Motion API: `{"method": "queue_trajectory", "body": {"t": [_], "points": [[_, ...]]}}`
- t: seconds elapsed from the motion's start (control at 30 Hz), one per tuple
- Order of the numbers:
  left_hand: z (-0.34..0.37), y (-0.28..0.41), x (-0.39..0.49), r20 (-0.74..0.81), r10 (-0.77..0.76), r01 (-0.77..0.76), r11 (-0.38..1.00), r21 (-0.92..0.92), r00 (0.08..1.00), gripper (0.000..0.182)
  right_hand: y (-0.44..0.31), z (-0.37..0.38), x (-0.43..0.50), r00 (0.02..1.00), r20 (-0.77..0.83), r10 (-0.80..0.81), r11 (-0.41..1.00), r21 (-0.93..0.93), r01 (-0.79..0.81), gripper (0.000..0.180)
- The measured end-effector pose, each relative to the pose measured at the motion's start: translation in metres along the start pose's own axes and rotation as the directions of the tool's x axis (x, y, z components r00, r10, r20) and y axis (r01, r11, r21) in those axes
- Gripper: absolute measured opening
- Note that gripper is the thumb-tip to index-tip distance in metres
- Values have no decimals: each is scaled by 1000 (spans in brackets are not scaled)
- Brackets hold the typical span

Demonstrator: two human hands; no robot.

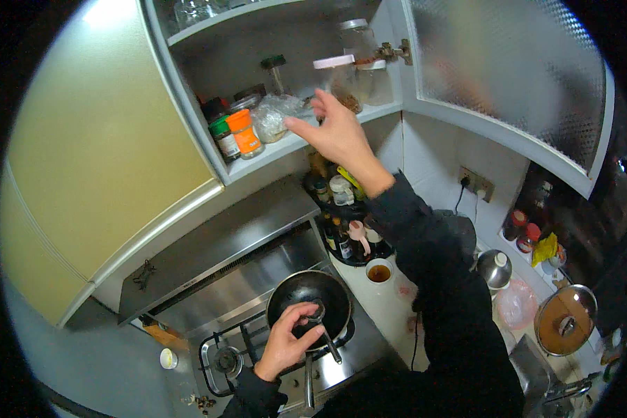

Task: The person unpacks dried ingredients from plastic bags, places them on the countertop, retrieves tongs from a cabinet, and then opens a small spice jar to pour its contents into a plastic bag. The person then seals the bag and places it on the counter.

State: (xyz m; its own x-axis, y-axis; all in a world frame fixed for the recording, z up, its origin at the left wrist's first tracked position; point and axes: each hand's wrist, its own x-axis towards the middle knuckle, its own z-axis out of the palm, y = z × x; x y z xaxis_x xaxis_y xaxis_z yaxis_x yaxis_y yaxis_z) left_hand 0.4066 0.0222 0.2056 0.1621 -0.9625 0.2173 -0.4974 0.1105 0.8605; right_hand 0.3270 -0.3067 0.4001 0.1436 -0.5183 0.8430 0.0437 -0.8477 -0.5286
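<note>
My right hand [337, 130] is raised at the open wall cabinet's shelf [287, 143], fingers and thumb apart. It is in front of a pink-lidded jar [335, 64] and right of a clear plastic bag [277, 117]. An orange-capped spice jar [245, 135] and a green-capped jar [224, 140] stand left of the bag. Lower down, my left hand [290, 337] is over the near part of a dark wok [287, 292] on the gas hob, with thumb and fingers apart. A metal ladle [332, 345] rests in the wok beside its fingertips; whether they touch it is unclear.
The frosted-glass cabinet door [501, 62] stands open at right. Below are a range hood [219, 245], a rack of bottles [345, 243], a cup of brown liquid [379, 271], a metal kettle [494, 269] and a glass pot lid [564, 318]. A small white cup [169, 359] is left of the hob.
</note>
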Motion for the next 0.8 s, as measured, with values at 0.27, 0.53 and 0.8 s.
{"method": "queue_trajectory", "body": {"t": [0.27, 0.53, 0.8], "points": [[-26, -1, -56, -192, -87, 80, 996, -45, 978, 38, 27, 87, 93, 894, 403, 193, 941, -334, -52, 106], [-41, -14, -77, -181, -232, 212, 969, -124, 956, 36, 56, 78, 111, 946, 178, 269, 962, 2, -274, 41], [-35, -8, -50, -165, -126, 105, 986, -132, 978, 34, 20, 38, 107, 906, 346, 244, 642, 643, -419, 27]]}}
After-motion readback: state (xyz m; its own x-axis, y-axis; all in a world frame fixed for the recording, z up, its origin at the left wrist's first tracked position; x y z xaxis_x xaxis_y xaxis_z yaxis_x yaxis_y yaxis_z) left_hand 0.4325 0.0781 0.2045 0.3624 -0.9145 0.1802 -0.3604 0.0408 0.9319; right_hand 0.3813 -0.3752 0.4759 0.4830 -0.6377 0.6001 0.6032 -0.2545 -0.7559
